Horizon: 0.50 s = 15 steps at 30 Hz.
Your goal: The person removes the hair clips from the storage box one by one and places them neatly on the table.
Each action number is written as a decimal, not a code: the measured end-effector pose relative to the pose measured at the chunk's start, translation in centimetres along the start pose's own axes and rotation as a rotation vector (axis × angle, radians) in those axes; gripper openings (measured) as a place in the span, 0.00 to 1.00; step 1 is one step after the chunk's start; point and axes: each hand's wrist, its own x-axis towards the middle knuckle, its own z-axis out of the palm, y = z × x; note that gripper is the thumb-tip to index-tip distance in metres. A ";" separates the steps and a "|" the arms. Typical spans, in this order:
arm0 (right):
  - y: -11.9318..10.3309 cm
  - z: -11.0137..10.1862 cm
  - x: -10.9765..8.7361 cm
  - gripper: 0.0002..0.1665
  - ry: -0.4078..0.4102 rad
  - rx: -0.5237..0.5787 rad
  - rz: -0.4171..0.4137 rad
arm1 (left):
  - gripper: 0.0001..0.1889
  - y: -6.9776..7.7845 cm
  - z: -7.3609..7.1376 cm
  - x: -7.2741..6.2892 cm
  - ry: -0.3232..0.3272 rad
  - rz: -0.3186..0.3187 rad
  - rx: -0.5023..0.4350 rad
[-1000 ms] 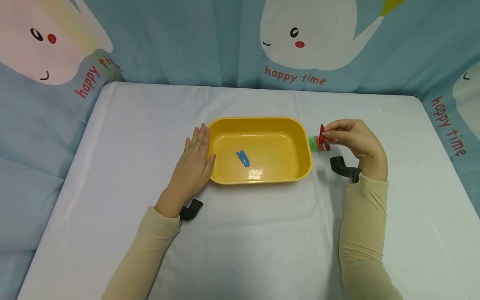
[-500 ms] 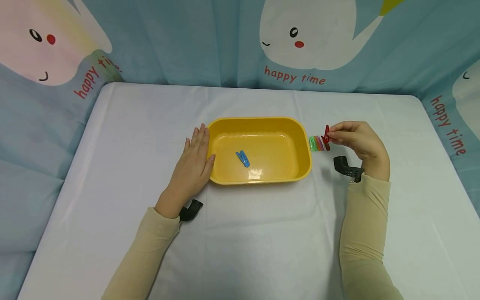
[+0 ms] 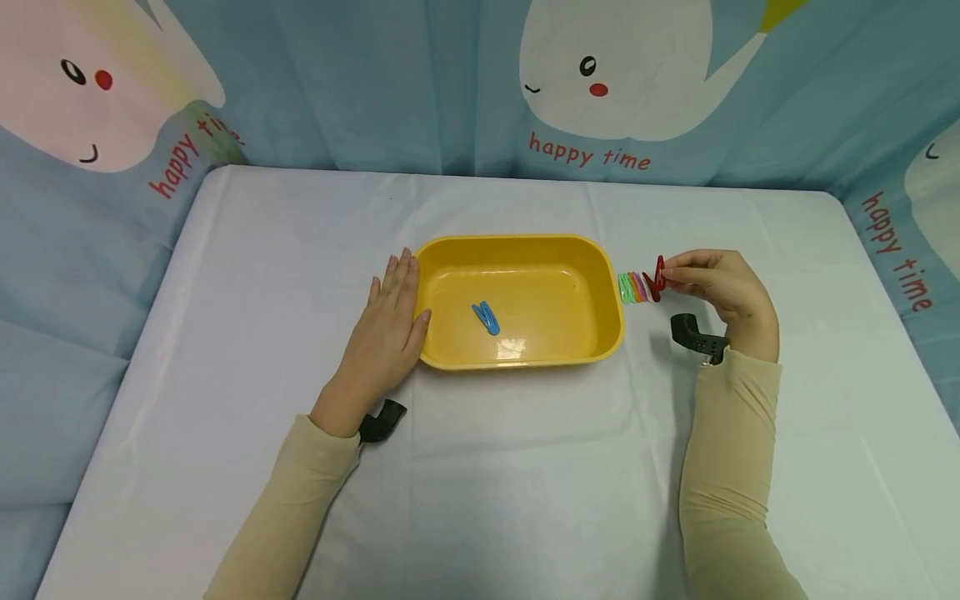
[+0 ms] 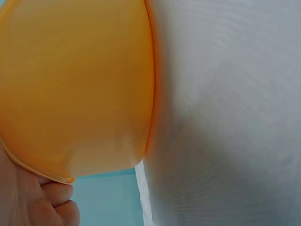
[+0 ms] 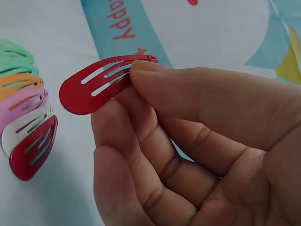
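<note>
My right hand [image 3: 726, 287] pinches a red snap hair clip [image 5: 89, 87] between thumb and fingers, just over the right end of a row of clips. That row runs from green through an orange clip [image 5: 21, 84], a pink clip [image 5: 23, 107] and a white clip [image 5: 23, 134] to another red clip [image 5: 30, 153], all on the white cloth. With fingers straight, my left hand [image 3: 378, 333] rests along the left rim of a yellow tray [image 3: 525, 358]. Inside the tray lie blue hair clips [image 3: 486, 317], left of its middle.
The table [image 3: 525, 483] is covered with white cloth. Behind it and at its sides hangs a blue curtain [image 3: 375, 92] with whale prints. A black wrist mount [image 3: 693, 335] sits at the right wrist, another black mount [image 3: 382, 421] at the left.
My right hand has shifted a little to the right and toward me with the red hair clip, baring more of the clip row. My left hand and the tray have stayed put.
</note>
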 end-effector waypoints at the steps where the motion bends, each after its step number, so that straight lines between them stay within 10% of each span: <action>1: 0.1 -0.1 0.1 0.13 -0.002 -0.002 0.003 | 0.33 0.0 0.0 0.0 0.000 0.000 -0.001; 15: 1.6 -0.6 0.7 0.12 0.010 -0.060 0.058 | 0.33 0.0 0.0 0.0 -0.001 -0.005 0.000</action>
